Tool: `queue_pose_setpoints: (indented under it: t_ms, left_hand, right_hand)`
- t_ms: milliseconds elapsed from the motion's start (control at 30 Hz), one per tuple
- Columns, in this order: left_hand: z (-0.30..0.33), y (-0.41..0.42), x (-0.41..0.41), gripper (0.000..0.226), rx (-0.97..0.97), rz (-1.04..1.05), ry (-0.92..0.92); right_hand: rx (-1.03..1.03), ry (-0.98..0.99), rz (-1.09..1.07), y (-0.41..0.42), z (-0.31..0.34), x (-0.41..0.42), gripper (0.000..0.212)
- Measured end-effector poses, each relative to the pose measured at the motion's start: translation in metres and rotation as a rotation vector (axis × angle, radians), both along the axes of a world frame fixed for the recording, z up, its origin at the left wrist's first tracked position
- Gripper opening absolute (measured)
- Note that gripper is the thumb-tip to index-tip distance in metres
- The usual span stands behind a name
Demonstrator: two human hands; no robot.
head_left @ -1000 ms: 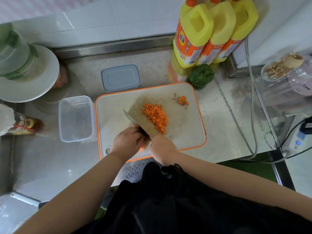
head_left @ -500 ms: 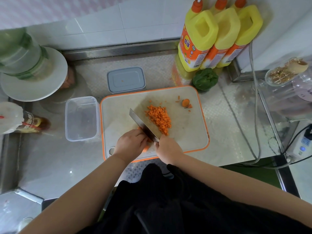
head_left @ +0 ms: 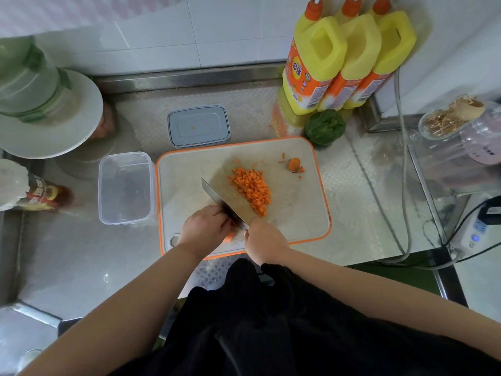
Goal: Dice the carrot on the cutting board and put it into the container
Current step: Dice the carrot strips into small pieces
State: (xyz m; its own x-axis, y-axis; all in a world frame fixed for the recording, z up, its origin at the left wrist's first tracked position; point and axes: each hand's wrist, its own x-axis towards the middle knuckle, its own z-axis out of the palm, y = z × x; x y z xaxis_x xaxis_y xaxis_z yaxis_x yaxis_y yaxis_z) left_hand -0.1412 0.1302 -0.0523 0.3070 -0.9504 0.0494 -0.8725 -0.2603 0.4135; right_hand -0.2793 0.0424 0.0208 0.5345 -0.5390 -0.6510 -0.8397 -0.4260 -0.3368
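A white cutting board (head_left: 189,169) with an orange rim lies on the steel counter. A pile of diced carrot (head_left: 252,189) sits on its middle, and a carrot end (head_left: 294,164) lies at its far right. My left hand (head_left: 203,229) holds down a carrot piece (head_left: 230,236) at the board's near edge, fingers curled over it. My right hand (head_left: 264,241) grips the handle of a cleaver (head_left: 222,198), whose blade runs between the hand and the pile. An empty clear container (head_left: 124,188) stands just left of the board.
The container's grey lid (head_left: 199,126) lies behind the board. Three yellow bottles (head_left: 344,58) and a green vegetable (head_left: 325,127) stand at the back right. A plate with a glass jar (head_left: 40,104) and a sauce bottle (head_left: 40,194) are at the left. Cables and a power strip (head_left: 474,234) are right.
The cleaver blade has kept working at the carrot piece under my left hand. Both hands stay at the board's near edge; the camera view shifted slightly.
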Motion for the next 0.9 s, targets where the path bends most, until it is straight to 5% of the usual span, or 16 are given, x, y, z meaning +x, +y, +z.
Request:
queue_pose_setpoints:
  t_ms: [467, 900]
  left_hand:
    - [0.005, 0.002, -0.002, 0.038, 0.018, 0.016, 0.012]
    - [0.023, 0.003, 0.003, 0.039, 0.014, -0.055, -0.068]
  right_hand:
    - [0.006, 0.103, -0.034, 0.006, -0.009, 0.014, 0.023]
    - [0.024, -0.035, -0.019, -0.010, -0.005, 0.008, 0.032]
